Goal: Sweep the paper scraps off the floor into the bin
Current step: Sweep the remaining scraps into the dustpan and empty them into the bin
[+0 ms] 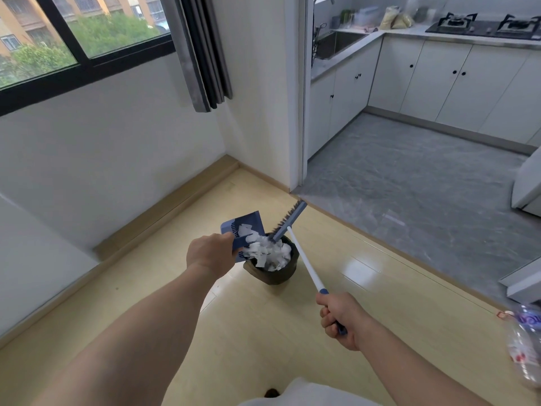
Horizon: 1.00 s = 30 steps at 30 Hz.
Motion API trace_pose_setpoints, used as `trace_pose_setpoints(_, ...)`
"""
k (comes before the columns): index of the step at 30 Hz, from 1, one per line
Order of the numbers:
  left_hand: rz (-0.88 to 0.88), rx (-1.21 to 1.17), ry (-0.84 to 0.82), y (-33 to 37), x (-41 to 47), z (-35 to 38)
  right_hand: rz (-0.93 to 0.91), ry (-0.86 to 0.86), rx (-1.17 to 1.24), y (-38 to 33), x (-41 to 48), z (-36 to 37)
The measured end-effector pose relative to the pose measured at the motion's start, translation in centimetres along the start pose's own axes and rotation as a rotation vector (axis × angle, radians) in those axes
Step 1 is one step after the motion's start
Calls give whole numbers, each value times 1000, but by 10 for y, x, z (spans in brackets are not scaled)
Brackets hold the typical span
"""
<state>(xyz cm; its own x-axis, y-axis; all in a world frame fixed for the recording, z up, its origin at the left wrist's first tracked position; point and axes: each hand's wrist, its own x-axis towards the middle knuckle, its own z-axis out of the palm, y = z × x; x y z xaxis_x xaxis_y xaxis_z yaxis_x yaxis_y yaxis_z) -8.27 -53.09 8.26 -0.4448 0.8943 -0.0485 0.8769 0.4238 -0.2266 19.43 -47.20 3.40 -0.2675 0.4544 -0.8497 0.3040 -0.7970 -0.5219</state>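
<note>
Pale wood floor (263, 332) fills a room corner under a window (87, 33), and a grey-tiled kitchen (409, 186) opens up toward 1 o'clock. Smack in the middle sits a small dark bin (275, 275), heaped with white paper scraps (268, 252) right up past the rim. The left hand (210, 254) has its fingers clamped round the near end of a blue dustpan (243, 228), which is tipped over the bin's 10 o'clock side with scraps sliding off it onto the pile. The right hand (341, 317) is fisted tight around the blue grip of a white-handled broom (304, 262). Its brush head (288, 219) slants over the bin's 1 o'clock edge, lower end touching the scraps. Off at 4 o'clock near the frame edge lies a blurry plastic bottle (524, 347).
</note>
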Motion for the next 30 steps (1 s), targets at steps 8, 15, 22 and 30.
trace_pose_setpoints(8, 18, 14, -9, 3, 1, -1, 1, -92, 81, -1, -5, 7)
trace_pose_setpoints(15, 25, -8, -2, 6, 0, -2, 27, -68, -4, 7, 5, 12)
trace_pose_setpoints(22, 21, 27, -7, 2, 2, 2, 36, 13, -63, 12, 8, 6)
trace_pose_setpoints(30, 15, 29, 1, -1, 7, 2, 0, 25, -33, 3, 4, 1)
